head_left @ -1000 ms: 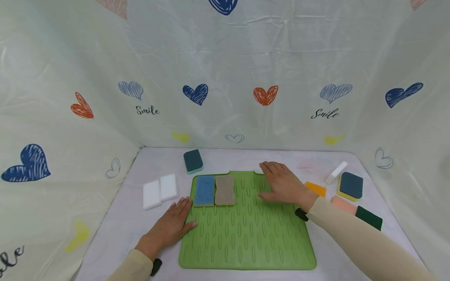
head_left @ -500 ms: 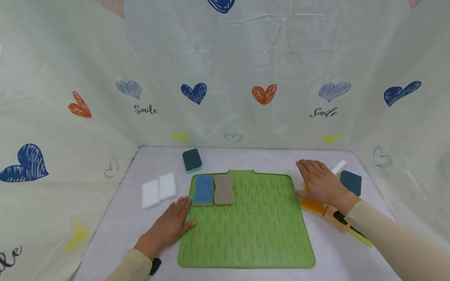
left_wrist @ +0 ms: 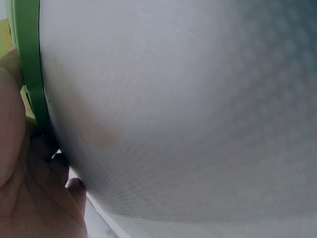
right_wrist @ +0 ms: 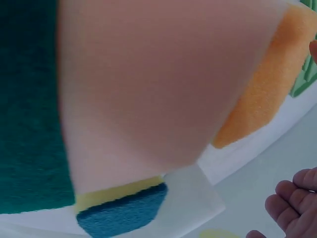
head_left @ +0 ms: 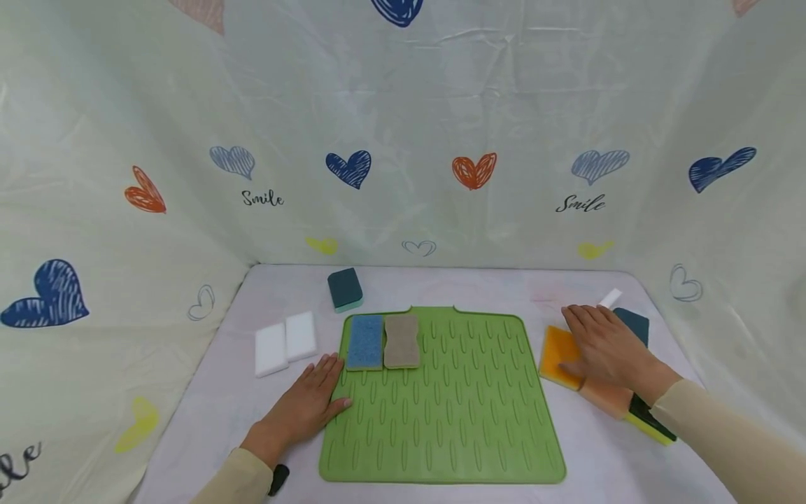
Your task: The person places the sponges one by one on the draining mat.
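Note:
My left hand (head_left: 301, 407) rests flat with straight fingers on the left edge of a ribbed green mat (head_left: 441, 427). In the left wrist view, that hand lies against the mat's green rim (left_wrist: 30, 59). My right hand (head_left: 613, 353) hovers over a group of sponges to the right, holding nothing, fingers extended. Its thumb overlaps an orange sponge (head_left: 554, 353) in the head view. Under the palm and wrist lie a peach sponge (head_left: 606, 397) and a dark green-and-yellow sponge (head_left: 648, 423), both partly hidden. A dark blue-topped sponge (head_left: 636, 325) shows behind the fingers.
On the mat's upper left, a blue sponge (head_left: 365, 343) and a taupe sponge (head_left: 401, 341) lie side by side. Two white sponges (head_left: 271, 348) are left of the mat, and a dark teal sponge (head_left: 345, 288) sits behind. Another white block (head_left: 610, 299) is far right.
My right hand has moved from above the mat's upper right rightward to the sponges, dipping slightly nearer in the last half second. The left hand stays in place, as do the sponges.

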Available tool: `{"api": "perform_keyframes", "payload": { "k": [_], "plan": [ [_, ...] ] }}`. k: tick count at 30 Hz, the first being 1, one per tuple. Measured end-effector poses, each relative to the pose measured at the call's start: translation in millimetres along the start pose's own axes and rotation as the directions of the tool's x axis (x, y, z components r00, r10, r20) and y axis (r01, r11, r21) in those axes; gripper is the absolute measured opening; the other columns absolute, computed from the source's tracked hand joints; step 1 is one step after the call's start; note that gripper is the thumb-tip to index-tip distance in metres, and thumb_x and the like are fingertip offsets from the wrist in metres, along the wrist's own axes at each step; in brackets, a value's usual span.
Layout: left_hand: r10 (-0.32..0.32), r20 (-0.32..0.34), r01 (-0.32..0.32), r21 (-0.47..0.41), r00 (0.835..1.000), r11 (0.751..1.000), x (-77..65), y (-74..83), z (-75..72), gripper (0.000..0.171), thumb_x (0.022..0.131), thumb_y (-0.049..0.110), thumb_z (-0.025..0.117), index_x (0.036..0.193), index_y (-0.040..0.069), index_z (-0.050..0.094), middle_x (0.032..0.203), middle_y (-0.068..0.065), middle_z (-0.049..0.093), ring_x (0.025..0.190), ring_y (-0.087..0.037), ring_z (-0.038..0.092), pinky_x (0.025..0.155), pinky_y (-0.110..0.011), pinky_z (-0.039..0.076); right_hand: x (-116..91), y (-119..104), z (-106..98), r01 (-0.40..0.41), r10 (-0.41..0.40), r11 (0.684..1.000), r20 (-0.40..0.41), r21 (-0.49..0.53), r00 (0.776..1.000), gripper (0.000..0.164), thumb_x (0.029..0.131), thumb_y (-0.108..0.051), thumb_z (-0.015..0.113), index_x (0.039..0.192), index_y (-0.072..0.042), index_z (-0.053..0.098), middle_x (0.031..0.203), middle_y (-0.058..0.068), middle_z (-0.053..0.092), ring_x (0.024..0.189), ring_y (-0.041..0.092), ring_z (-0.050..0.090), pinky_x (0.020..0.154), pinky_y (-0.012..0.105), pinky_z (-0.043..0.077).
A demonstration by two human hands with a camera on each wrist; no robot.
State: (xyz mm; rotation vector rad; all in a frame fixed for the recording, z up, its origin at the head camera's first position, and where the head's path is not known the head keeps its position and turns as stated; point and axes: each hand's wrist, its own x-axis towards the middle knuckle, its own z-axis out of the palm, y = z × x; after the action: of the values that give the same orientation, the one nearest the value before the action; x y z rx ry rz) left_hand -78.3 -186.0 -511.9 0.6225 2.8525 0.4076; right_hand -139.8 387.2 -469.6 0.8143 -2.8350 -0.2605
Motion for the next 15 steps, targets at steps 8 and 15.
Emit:
{"api": "perform_keyframes", "payload": {
  "k": [8,15],
  "plan": [
    [-0.006,0.006,0.006,0.015,1.000,1.000,0.8,1.1,-0.2,0.078,0.108,0.046,0.057,0.162,-0.005,0.033,0.170,-0.025,0.031,0.159,-0.042,0.028,0.129,-0.058,0.028,-16,-3,10,-0.029,0.025,0.998,0.096,0.047,0.995,0.101,0.087,-0.068,0.075,0.147,0.010,0.051,0.147,0.028,0.057,0.135,0.048,0.053,0.116,0.067,0.040],
    [-0.008,0.003,0.008,0.005,1.000,1.000,2.2,0.9,1.6,0.079,0.108,0.045,0.058,0.162,-0.005,0.032,0.170,-0.025,0.031,0.159,-0.042,0.027,0.129,-0.059,0.027,-19,-2,18,-0.042,0.034,0.997,0.120,0.071,0.992,0.101,0.087,-0.069,0.072,0.146,0.010,0.050,0.143,0.028,0.059,0.132,0.047,0.054,0.115,0.066,0.042]
  ]
}}
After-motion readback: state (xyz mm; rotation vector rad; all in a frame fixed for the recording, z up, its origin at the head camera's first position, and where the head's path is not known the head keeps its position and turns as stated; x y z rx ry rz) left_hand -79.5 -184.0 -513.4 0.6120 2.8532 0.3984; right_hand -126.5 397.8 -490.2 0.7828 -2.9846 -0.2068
